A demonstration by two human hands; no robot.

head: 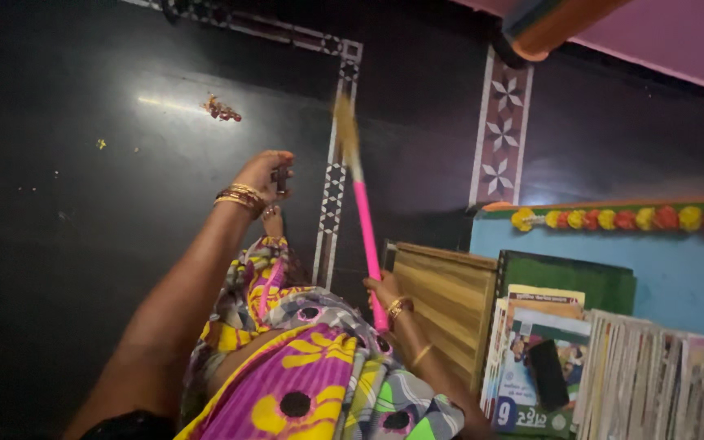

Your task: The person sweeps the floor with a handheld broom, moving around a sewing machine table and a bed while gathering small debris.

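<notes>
My right hand (385, 292) grips the pink handle of a broom (364, 220). The broom's straw bristles (345, 122) are blurred and rest on the dark floor by a patterned tile strip. My left hand (264, 173), with gold bangles at the wrist, is stretched out over the floor and pinches a small dark object (281, 176) that I cannot make out. A little heap of reddish scraps (222, 108) lies on the floor beyond my left hand. My bright patterned sari (303, 367) fills the bottom centre.
A wooden box (446, 305) stands right of the broom. Beside it are stacked books and papers (539, 358). A blue surface edged with a flower garland (621, 218) sits at right. A yellow speck (101, 143) lies on the floor at left.
</notes>
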